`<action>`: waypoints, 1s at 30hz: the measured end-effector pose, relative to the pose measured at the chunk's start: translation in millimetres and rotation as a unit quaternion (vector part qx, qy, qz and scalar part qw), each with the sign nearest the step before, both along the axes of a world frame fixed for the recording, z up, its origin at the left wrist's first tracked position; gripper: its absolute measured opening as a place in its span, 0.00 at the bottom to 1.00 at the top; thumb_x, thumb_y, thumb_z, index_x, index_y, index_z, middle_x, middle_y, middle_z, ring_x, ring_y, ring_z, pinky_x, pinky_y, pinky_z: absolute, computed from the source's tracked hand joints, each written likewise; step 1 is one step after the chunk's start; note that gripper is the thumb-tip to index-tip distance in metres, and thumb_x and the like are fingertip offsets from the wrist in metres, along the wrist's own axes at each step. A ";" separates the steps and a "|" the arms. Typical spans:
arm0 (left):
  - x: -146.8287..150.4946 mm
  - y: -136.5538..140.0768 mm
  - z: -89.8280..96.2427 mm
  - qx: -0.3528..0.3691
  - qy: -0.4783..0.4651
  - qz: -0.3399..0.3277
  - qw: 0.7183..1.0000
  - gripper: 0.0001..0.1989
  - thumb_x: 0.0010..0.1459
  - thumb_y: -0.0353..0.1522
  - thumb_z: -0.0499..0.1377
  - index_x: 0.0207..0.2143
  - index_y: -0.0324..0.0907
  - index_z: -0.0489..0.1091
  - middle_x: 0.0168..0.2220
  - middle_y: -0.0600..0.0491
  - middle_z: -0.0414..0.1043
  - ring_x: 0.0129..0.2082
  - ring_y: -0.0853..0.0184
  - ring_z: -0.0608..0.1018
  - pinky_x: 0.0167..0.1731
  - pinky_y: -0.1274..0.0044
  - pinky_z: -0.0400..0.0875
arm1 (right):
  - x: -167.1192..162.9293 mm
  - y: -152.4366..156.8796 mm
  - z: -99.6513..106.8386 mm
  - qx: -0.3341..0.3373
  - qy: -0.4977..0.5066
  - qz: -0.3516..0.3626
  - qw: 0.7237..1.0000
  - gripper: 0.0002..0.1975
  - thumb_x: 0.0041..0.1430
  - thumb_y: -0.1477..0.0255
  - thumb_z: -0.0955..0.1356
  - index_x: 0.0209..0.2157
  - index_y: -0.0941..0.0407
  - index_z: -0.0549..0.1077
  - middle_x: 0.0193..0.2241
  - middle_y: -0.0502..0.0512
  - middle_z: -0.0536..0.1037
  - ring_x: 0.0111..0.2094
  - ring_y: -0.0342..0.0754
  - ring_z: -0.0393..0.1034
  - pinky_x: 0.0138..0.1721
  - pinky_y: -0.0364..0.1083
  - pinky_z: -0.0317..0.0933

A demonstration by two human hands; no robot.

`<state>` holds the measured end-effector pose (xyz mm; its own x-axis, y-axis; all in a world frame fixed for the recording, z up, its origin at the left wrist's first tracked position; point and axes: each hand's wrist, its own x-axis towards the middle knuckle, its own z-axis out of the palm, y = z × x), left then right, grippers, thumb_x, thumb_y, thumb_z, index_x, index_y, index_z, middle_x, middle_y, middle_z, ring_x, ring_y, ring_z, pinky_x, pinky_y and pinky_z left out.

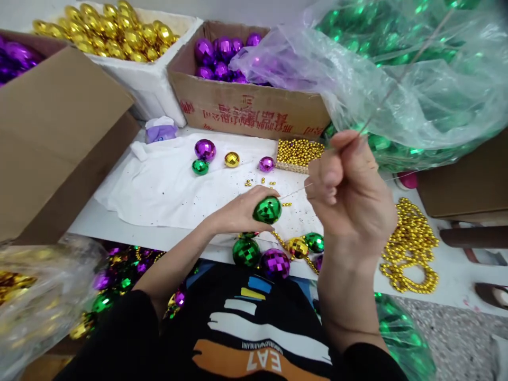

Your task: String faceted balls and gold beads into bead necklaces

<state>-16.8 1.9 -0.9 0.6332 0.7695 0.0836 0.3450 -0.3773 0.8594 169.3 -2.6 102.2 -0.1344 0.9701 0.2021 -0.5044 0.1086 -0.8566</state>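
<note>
My left hand [238, 212] is closed around a shiny green ball [268, 210] with a small hole on top. A thin thread [296, 190] runs from that ball up to my right hand [353, 185]. Raised at the right, my right hand pinches a long thin needle [397, 84] that points up and away. Below the held ball hang a larger green ball [246, 252], a purple ball [275, 263], a small gold ball [297, 247] and gold beads. How these join the thread is hidden.
On the white cloth [159, 185] lie loose purple, green and gold balls [232, 159]. Behind stand a box of small gold beads [299, 152], a carton of purple balls [254, 106] and a white foam box [159, 79]. Gold bead strands [413, 243] lie right; a plastic bag [420, 106] bulges above.
</note>
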 end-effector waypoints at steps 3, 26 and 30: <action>-24.5 -0.5 17.4 -0.026 -0.027 0.069 0.997 0.35 0.49 0.41 0.70 0.57 0.44 0.64 0.57 0.45 0.68 0.55 0.54 0.73 0.54 0.65 0.69 | 11.5 2.9 -0.6 0.014 -0.005 -0.040 0.999 0.07 0.57 0.61 0.74 0.34 0.48 0.77 0.18 0.44 0.67 0.17 0.40 0.56 0.15 0.40 0.50; -1.5 0.4 -14.9 0.058 0.138 0.005 0.989 0.25 0.53 0.39 0.67 0.51 0.43 0.67 0.51 0.47 0.70 0.53 0.55 0.72 0.52 0.63 0.70 | -15.1 -2.9 -23.5 -0.013 -0.013 0.018 1.000 0.07 0.63 0.64 0.70 0.35 0.52 0.78 0.16 0.44 0.67 0.16 0.38 0.53 0.16 0.39 0.48; -35.0 -4.9 -7.6 0.059 0.247 0.033 0.967 0.24 0.56 0.39 0.62 0.54 0.42 0.66 0.54 0.45 0.69 0.54 0.54 0.71 0.52 0.64 0.68 | 10.0 2.9 -15.3 0.035 -0.010 -0.096 0.995 0.04 0.59 0.67 0.73 0.31 0.52 0.78 0.14 0.42 0.61 0.15 0.38 0.47 0.15 0.39 0.42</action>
